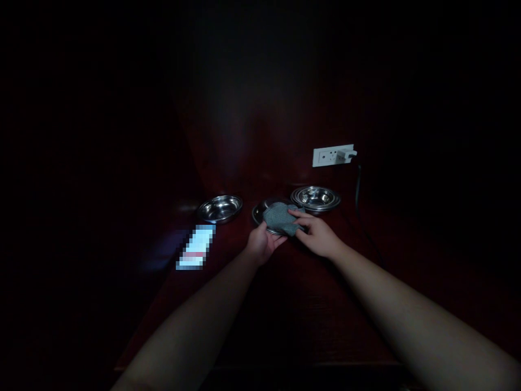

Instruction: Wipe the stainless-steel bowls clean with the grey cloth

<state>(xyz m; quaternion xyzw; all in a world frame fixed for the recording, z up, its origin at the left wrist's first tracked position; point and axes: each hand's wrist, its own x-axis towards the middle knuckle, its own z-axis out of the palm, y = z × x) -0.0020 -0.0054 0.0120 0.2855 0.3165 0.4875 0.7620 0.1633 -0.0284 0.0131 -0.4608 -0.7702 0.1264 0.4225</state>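
Observation:
A steel plate (258, 214) sits in front of me on a dark wooden table (285, 304), mostly covered by a grey cloth (279, 218). My left hand (261, 244) grips the near rim of that plate, fingers curled under the cloth's edge. My right hand (316, 233) presses the cloth onto the plate with its fingers closed on the fabric. The scene is very dim.
A steel bowl (220, 208) stands to the left and a stack of steel plates (316, 198) to the right behind. A lit phone (196, 247) lies at the left. A wall socket (332, 155) with a plugged charger and dark cable (358, 190) is behind.

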